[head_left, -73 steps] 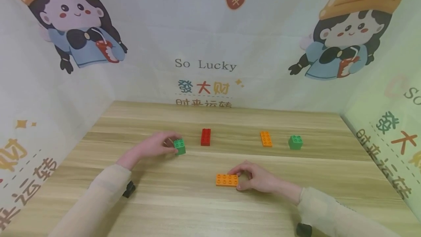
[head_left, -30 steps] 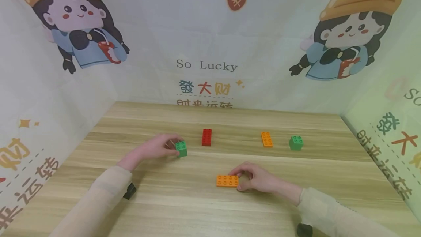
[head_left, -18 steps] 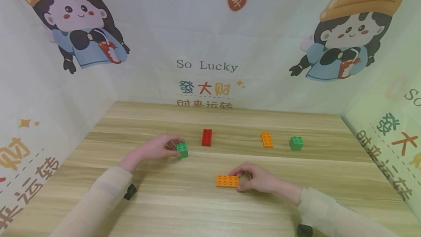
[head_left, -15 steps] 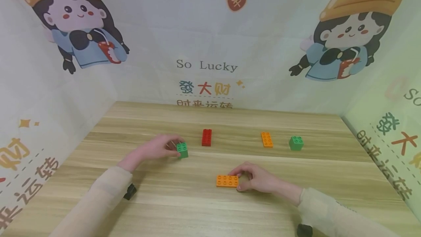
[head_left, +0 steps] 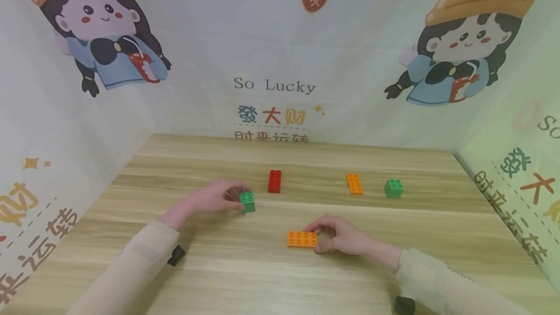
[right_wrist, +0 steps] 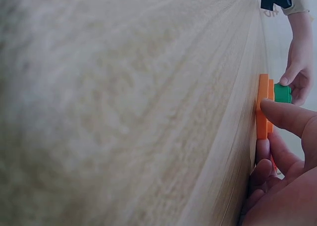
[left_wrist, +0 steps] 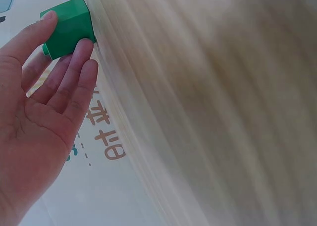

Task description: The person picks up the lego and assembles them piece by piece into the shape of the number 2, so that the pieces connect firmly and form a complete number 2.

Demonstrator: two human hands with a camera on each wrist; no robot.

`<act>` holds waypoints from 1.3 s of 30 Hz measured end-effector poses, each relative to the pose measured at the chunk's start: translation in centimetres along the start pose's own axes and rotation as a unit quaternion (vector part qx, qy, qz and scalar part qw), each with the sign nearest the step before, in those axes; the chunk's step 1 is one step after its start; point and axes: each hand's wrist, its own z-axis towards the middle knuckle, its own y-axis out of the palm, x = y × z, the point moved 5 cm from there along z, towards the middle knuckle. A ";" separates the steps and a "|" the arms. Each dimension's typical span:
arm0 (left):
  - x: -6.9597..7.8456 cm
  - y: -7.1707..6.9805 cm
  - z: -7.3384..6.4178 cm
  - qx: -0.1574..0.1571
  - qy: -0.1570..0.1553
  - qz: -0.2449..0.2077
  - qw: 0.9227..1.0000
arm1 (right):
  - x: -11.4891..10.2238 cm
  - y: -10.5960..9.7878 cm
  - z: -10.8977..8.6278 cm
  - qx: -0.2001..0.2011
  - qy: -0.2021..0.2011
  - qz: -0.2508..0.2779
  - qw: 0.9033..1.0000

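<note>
My left hand (head_left: 218,195) pinches a green toy building brick (head_left: 247,201) with two-by-two studs between thumb and fingertips. In the left wrist view the green brick (left_wrist: 70,28) sits at the fingertips, close by the wooden surface. Nearer the front, my right hand (head_left: 343,237) pinches the right end of a flat orange building brick (head_left: 302,239), its studs facing up. The right wrist view has the thumb on the near side of this orange brick (right_wrist: 263,119), low at the tabletop. The green brick is left of and farther back than the orange one.
Along the back of the wooden table (head_left: 245,276) lie a red brick (head_left: 274,182), a second flat orange brick (head_left: 355,184) and another green brick (head_left: 393,188). A printed cloth (head_left: 271,52) walls in the table's back and sides.
The left hand has shifted slightly right and toward the front with the green brick. The right hand and its orange brick have stayed in place.
</note>
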 end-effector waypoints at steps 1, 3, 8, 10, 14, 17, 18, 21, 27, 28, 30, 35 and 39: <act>0.1 0.0 0.0 0.000 0.001 -0.001 1.000 | 0.0 0.0 0.0 0.000 0.000 0.000 1.000; 0.2 0.2 0.1 -0.001 0.005 -0.002 1.000 | -0.1 0.0 0.0 0.000 0.000 -0.001 1.000; 0.3 0.6 0.1 -0.001 0.006 -0.002 1.000 | -0.2 0.0 0.0 -0.002 0.002 -0.003 1.000; 0.4 0.8 0.1 0.001 0.004 0.000 1.000 | -0.3 0.0 0.0 -0.002 0.002 -0.004 1.000; 1.0 0.9 0.2 0.009 0.004 0.008 1.000 | -0.3 0.0 0.0 0.000 0.002 -0.004 1.000; 1.5 1.1 0.3 0.015 0.009 0.010 1.000 | -0.3 0.0 0.0 0.003 0.005 -0.006 1.000; 1.7 1.1 0.4 0.015 0.011 0.010 1.000 | -0.2 0.0 0.0 0.004 0.006 -0.006 1.000; 2.4 1.4 0.6 0.018 0.019 0.007 1.000 | -0.2 0.0 0.0 0.007 0.008 -0.007 1.000; 3.9 1.9 0.9 0.024 0.042 -0.003 0.999 | -0.2 0.1 0.2 0.007 0.007 -0.005 1.000; 4.2 2.0 0.9 0.025 0.045 -0.005 0.999 | -0.2 0.1 0.2 0.007 0.006 -0.005 1.000; 4.7 2.2 1.0 0.025 0.052 -0.009 0.998 | -0.2 0.1 0.2 0.007 0.007 -0.005 1.000; 5.5 2.8 1.1 0.029 0.054 -0.016 0.998 | -0.2 0.1 0.2 0.010 0.007 -0.004 1.000; 5.8 3.3 1.1 0.031 0.048 -0.024 0.998 | -0.3 0.2 0.2 0.015 0.005 -0.009 1.000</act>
